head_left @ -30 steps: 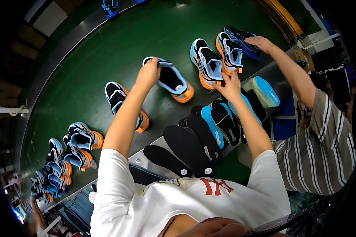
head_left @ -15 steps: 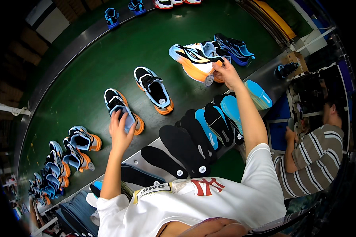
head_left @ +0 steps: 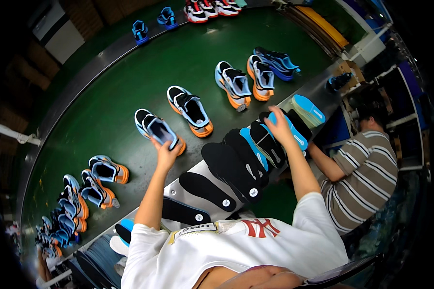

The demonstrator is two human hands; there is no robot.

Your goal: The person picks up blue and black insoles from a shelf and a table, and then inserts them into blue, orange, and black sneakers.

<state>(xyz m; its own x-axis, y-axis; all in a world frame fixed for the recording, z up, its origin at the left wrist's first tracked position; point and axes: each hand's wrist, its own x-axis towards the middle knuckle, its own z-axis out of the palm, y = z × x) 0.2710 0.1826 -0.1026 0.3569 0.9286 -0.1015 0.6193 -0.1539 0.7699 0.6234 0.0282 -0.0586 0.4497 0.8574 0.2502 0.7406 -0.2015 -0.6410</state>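
My left hand [head_left: 165, 155] grips the heel of a black, white and light-blue sneaker [head_left: 147, 120] with an orange sole, which stands on the green surface. Beside it stands a matching sneaker [head_left: 183, 102] with a dark insole inside. My right hand [head_left: 280, 129] is over the row of insoles, fingers apart, next to a blue insole [head_left: 300, 137]; whether it touches one I cannot tell. Black insoles [head_left: 205, 190] lie along the near metal ledge. Farther right stand two more orange-soled sneakers, a nearer one [head_left: 232, 82] and a farther one [head_left: 261, 79].
A blue-black sneaker [head_left: 277, 62] stands at the right of the green conveyor [head_left: 115, 91]. Several sneakers [head_left: 99, 188] line its left end. Red-and-white shoes [head_left: 212, 9] stand at the far edge. A co-worker in a striped shirt [head_left: 361, 168] is at the right, near a cardboard box [head_left: 354, 72].
My right hand has let go of the sneaker it held up, which now stands on the conveyor, and has come down to the insoles. My left hand has shifted to its sneaker's heel.
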